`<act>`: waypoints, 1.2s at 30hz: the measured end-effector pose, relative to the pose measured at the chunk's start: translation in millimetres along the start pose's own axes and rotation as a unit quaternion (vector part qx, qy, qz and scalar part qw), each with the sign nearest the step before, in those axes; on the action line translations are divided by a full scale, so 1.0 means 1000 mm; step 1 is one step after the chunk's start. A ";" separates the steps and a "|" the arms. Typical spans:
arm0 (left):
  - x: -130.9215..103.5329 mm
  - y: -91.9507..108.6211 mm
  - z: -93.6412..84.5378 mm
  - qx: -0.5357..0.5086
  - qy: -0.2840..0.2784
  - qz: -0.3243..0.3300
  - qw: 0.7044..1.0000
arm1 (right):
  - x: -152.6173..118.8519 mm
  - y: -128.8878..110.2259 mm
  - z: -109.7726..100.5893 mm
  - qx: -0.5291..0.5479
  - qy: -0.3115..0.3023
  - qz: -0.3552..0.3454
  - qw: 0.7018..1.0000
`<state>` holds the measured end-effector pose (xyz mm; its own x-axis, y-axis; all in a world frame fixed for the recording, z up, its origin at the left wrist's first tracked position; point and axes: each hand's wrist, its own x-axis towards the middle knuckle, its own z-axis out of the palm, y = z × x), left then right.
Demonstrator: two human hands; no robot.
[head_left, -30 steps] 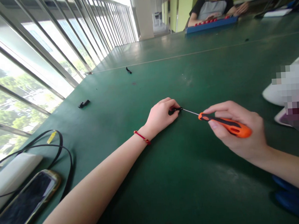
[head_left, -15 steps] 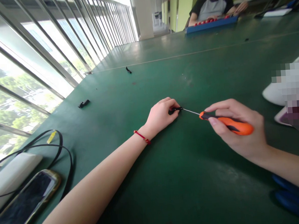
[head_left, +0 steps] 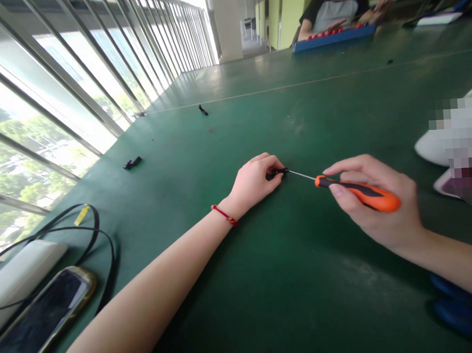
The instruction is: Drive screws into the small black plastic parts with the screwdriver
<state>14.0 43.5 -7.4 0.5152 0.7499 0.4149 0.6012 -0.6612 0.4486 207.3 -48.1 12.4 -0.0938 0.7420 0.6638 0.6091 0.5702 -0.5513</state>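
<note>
My left hand (head_left: 258, 179) rests on the green tabletop (head_left: 242, 282), thumb and fingers pinched round a small black part (head_left: 278, 172). What kind of part it is I cannot make out, as the fingers cover much of it. In my right hand (head_left: 382, 210) lies an orange and black screwdriver (head_left: 360, 193), its handle between thumb and fingers. The thin metal shaft points left, and its tip meets the right end of the black part. Whether the tip sits in a screw is too small to tell.
Two small black pieces lie on the table, one nearer (head_left: 132, 163) and one farther (head_left: 203, 110). At lower left are a phone (head_left: 40, 321), a white box-like object (head_left: 26, 274) and a black cable (head_left: 113, 253). A metal railing (head_left: 132, 49) runs along the left. Across sits a person (head_left: 340, 13) behind a blue tray (head_left: 333, 39).
The screwdriver handle has turned slightly in my right hand; its dark stripe shows differently. My left hand and the black part stay put. The person across has shifted their hands.
</note>
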 end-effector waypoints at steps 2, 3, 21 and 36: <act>0.000 0.000 0.000 -0.002 -0.001 0.000 1.000 | 0.001 0.000 0.001 0.009 0.028 -0.007 1.000; 0.000 0.000 0.000 -0.003 -0.001 -0.001 1.000 | 0.001 0.000 0.002 0.027 0.052 -0.015 0.998; 0.001 0.001 0.000 -0.004 -0.002 -0.006 1.000 | 0.003 0.007 0.005 0.102 0.088 -0.049 0.990; 0.000 0.000 0.000 -0.002 -0.001 -0.007 1.000 | 0.004 0.007 0.005 0.085 0.090 -0.028 0.992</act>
<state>14.4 43.3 -7.5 0.5077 0.7596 0.4065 0.6069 -0.6502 0.4571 206.8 -39.6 8.8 0.0280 0.6420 0.7662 0.4632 0.6709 -0.5791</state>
